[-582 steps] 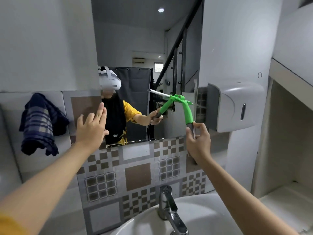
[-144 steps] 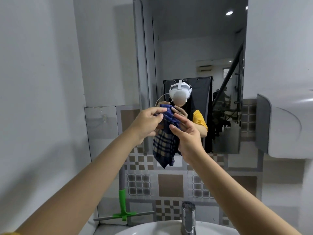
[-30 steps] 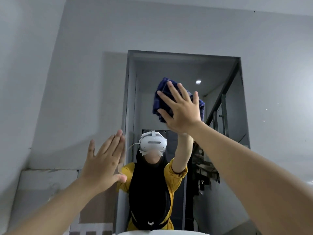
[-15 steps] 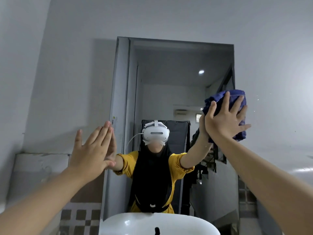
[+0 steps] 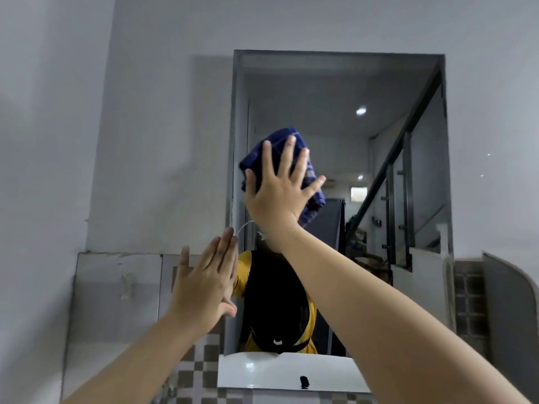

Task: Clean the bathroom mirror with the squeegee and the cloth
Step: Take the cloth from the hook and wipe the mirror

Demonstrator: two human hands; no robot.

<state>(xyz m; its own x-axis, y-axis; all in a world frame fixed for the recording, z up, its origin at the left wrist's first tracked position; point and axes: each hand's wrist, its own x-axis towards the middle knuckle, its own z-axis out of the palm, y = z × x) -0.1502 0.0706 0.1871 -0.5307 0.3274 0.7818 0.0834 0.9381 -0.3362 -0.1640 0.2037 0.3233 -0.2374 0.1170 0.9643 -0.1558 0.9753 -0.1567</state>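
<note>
The tall bathroom mirror (image 5: 379, 135) hangs on the grey wall ahead. My right hand (image 5: 280, 188) presses a bunched dark blue cloth (image 5: 277, 141) flat against the glass near the mirror's left side, fingers spread over it. My left hand (image 5: 204, 284) is open with its fingers together, resting flat by the mirror's lower left edge and holding nothing. The squeegee is out of view.
The mirror reflects a person in a yellow top, a stair railing and a ceiling light. A white tiled panel (image 5: 116, 287) covers the wall at lower left, with checked tiles (image 5: 198, 371) below it. A white dispenser (image 5: 510, 301) juts out at the right edge.
My right hand has swept the cloth from the mirror's upper right edge leftward to the left side of the glass. My left hand stays by the mirror's left edge.
</note>
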